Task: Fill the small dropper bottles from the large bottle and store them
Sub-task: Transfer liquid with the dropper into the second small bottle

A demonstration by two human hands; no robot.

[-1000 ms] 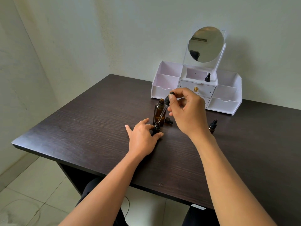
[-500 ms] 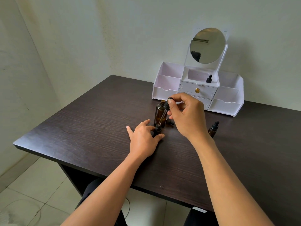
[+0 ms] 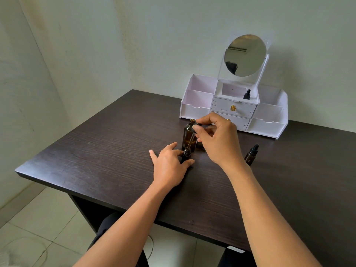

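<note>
R hand (image 3: 217, 139) dipped lower, pinching dropper (image 3: 190, 140) into small bottle (image 3: 186, 154) mid-frame | L hand (image 3: 170, 166) grips it | stored bottle (image 3: 247, 95) in organizer (image 3: 267, 126) upper right | capped bottle (image 3: 251, 154) at right waits | prob ~halfway imo

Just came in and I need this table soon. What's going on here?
A person is filling small dropper bottles. The left hand steadies an open small bottle on the table, while the right hand pinches a dropper whose glass tip is at that bottle's mouth. The large bottle stands uncapped just behind. One capped bottle waits on the table to the right; a stored bottle already stands in the organizer's top middle compartment.
</note>
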